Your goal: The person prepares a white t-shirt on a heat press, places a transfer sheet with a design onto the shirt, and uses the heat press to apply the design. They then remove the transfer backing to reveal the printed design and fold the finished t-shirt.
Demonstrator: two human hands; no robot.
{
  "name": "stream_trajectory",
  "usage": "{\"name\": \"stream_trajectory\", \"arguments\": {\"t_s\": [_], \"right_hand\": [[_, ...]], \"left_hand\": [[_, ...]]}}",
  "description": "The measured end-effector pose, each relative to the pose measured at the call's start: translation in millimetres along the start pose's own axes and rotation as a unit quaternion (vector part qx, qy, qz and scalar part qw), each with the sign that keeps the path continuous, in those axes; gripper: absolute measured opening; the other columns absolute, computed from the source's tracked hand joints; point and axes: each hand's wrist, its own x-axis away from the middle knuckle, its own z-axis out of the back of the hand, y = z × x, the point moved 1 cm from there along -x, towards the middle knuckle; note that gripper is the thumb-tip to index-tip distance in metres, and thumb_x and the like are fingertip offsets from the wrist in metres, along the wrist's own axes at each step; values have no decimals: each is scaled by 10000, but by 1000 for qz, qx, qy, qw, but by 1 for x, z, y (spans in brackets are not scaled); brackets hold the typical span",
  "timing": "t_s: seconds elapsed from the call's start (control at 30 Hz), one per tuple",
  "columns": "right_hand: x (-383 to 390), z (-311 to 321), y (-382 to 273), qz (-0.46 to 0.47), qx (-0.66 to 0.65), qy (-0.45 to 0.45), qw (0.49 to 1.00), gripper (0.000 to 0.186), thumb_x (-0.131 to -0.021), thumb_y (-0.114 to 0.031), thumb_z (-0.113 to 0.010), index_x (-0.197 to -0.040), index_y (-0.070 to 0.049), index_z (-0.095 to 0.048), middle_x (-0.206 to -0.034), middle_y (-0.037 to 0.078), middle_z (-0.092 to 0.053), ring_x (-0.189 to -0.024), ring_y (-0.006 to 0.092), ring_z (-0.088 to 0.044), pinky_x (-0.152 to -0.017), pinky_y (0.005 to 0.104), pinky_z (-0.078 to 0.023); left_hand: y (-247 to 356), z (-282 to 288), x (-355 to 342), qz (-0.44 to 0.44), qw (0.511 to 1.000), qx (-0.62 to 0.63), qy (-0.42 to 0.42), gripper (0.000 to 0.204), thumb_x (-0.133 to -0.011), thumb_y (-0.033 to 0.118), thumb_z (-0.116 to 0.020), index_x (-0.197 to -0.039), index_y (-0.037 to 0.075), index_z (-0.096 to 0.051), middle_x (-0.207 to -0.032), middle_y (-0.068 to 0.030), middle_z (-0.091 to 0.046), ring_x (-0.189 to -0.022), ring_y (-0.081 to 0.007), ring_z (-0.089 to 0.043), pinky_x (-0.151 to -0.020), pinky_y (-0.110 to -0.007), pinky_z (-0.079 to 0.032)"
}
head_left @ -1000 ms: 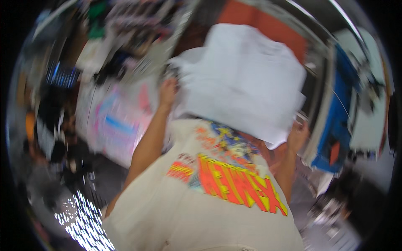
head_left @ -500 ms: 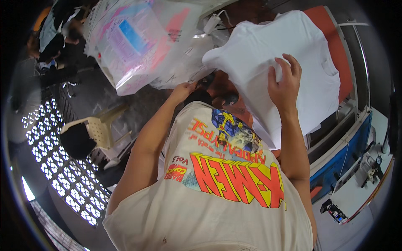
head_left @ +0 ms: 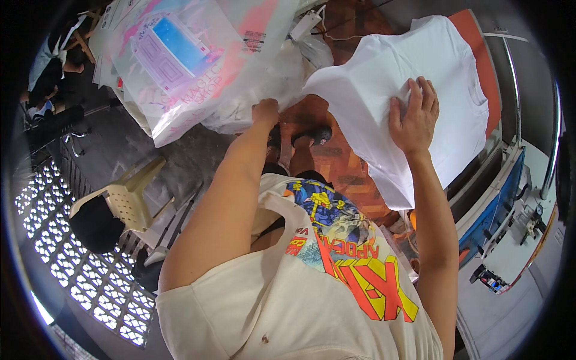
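A white T-shirt (head_left: pixel 447 72) lies spread over an orange-red board (head_left: pixel 480 48) at the right, its neckline toward the right edge and one side hanging down toward me. My right hand (head_left: pixel 418 114) rests flat on the shirt with the fingers stretched out. To the left, my left hand (head_left: pixel 265 111) is closed at the lower edge of a crumpled clear plastic bag (head_left: pixel 264 81); its fingertips are hidden. A larger printed plastic sheet or bag (head_left: pixel 192 78), with a blue and pink design, lies beside and partly over it.
A cream plastic chair (head_left: pixel 129 207) with a black thing on it stands at the left. A metal rail (head_left: pixel 510 78) and a blue-edged machine table (head_left: pixel 522 210) are at the right. A white plug with a cord (head_left: pixel 306 25) lies at the back. Red-brown tiles (head_left: pixel 342 168) show below.
My right hand has settled flat onto the T-shirt from a raised, curled pose. My left hand has moved slightly up and closed more tightly. My body has turned and leaned, shifting the view.
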Motion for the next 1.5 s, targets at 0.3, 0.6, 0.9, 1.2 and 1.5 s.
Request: {"name": "stream_trajectory", "arguments": {"t_s": [0.3,0.6,0.9,1.2,1.5], "right_hand": [[-2,1,-8,-25,1,-3,1000,537,-922,-316,-609,-1390,-71,-513,-1458,215,-476,-1394,425,-398,-1175,528,-287],[-4,1,-10,-29,-9,22,999,512,-917,-336,-612,-1354,-78,-543,-1453,187,-494,-1385,407,-423,-1170,515,-302],[1,-4,-6,-38,9,18,999,506,-911,-341,-617,-1355,-106,-551,-1444,177,-511,-1382,394,-432,-1161,508,-312],[-2,-2,-9,-56,-12,25,998,509,-887,-354,-642,-1337,-126,-570,-1436,152,-527,-1380,384,-439,-1172,510,-304],[-1,-3,-4,-58,-22,42,997,477,-874,-372,-648,-1298,-164,-581,-1424,128,-530,-1384,350,-434,-1180,500,-302]], "left_hand": [[-28,56,60,-34,962,110,248,360,-888,295,-708,-1160,62,-675,-1071,-177,-714,-1055,-365,-676,-915,-495,-486],[-47,55,93,-293,934,10,202,276,-901,97,-582,-1164,91,-668,-1125,-140,-700,-1040,-356,-678,-886,-453,-548],[-27,9,91,-123,983,-4,134,307,-872,61,-572,-1167,92,-649,-1136,-158,-695,-1050,-362,-678,-872,-465,-556],[-42,41,66,-135,959,60,240,309,-853,49,-602,-1161,44,-628,-1149,-203,-659,-1112,-394,-626,-930,-478,-515],[-47,51,23,14,901,143,408,294,-865,102,-664,-1131,-3,-595,-1176,-258,-623,-1126,-467,-574,-970,-530,-456]]}}
